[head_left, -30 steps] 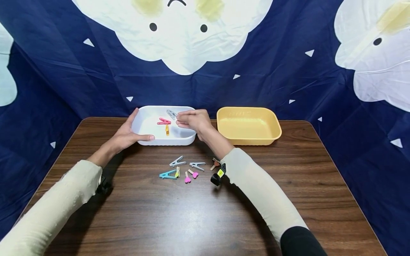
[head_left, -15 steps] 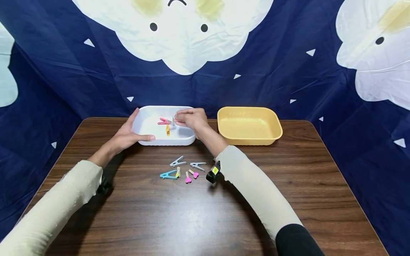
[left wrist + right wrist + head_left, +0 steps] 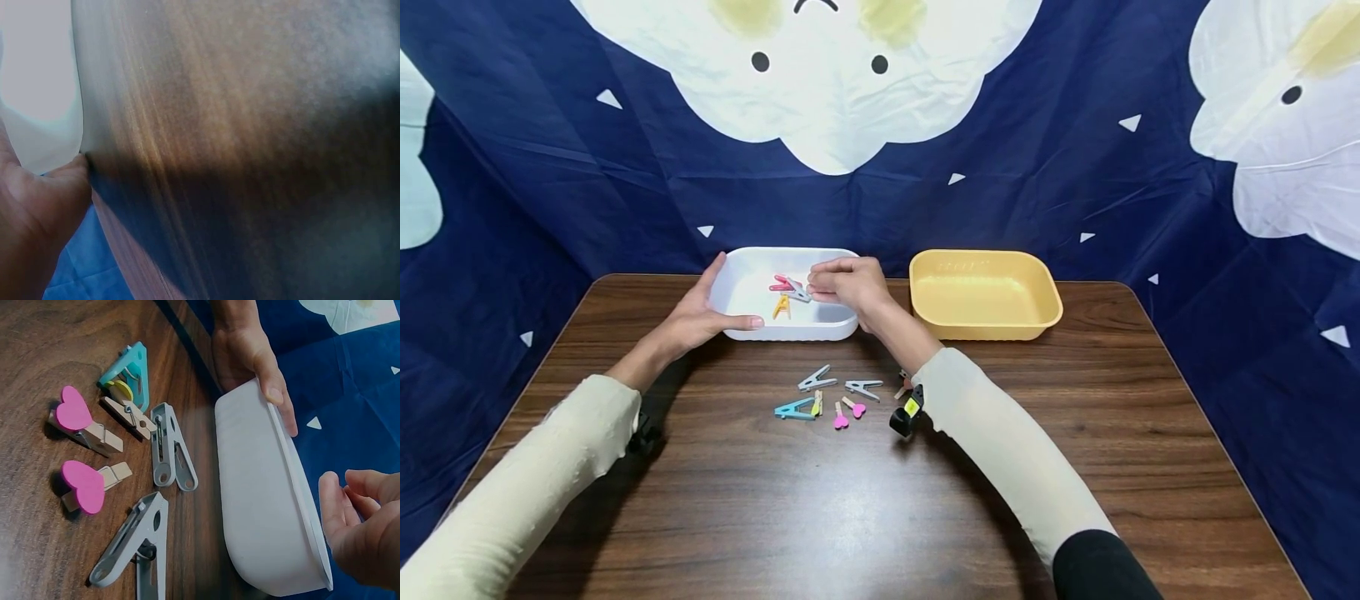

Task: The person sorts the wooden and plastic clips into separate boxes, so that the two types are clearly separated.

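Observation:
My left hand (image 3: pixel 692 315) holds the left end of a white plastic basin (image 3: pixel 790 332), its thumb along the near side and fingers at the far left. Inside the basin lie a grey clothespin (image 3: pixel 797 292), a red clothespin (image 3: pixel 780 284) and an orange clothespin (image 3: pixel 782 306), close together. Over the basin's right end is my right hand (image 3: pixel 853 285), fingertips near the grey clothespin. In the right wrist view, the right hand (image 3: pixel 369 531) is beside the rim, fingers loosely bent with nothing between them. The left wrist view shows the left hand (image 3: pixel 47 200) against the basin wall.
A yellow basin (image 3: pixel 985 333) stands to the right. In front lie two grey clothespins (image 3: pixel 816 380), a teal one (image 3: pixel 793 409), a small yellow-topped wooden peg (image 3: pixel 817 404) and two pink heart pegs (image 3: pixel 840 418). Another small peg (image 3: pixel 904 385) is partly behind the right wrist.
The grey clothespin has left the right fingertips and lies over the red one in the basin. The orange clothespin has turned and shifted left. The left hand has stayed put.

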`<move>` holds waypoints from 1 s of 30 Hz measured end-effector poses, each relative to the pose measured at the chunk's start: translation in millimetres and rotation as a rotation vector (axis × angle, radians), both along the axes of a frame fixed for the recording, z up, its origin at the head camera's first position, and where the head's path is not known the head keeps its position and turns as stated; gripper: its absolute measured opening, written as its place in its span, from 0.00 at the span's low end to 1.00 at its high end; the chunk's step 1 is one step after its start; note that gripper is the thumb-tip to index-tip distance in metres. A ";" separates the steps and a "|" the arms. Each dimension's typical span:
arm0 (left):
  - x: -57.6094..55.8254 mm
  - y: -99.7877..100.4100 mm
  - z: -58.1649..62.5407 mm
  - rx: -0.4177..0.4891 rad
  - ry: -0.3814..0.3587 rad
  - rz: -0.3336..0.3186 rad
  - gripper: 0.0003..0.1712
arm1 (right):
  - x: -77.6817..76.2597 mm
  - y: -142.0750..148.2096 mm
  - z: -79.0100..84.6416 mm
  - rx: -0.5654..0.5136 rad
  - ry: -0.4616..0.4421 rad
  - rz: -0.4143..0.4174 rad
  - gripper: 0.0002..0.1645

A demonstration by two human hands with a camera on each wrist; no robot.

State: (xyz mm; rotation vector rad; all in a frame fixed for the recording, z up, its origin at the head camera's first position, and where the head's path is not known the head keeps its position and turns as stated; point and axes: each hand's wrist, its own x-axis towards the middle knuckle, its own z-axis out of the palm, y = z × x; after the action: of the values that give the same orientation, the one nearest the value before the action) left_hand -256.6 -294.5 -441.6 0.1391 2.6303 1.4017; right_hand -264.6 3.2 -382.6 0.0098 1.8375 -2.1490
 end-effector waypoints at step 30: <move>-1.6 -2.1 -2.1 -0.003 -0.001 0.000 0.87 | 32.1 26.3 -10.5 -0.007 0.046 0.094 0.17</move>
State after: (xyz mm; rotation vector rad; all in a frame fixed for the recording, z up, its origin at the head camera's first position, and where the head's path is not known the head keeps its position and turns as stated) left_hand -258.1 -296.6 -443.7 0.1379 2.6307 1.3976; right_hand -232.5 29.5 -393.1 -0.1258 1.8178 -2.1074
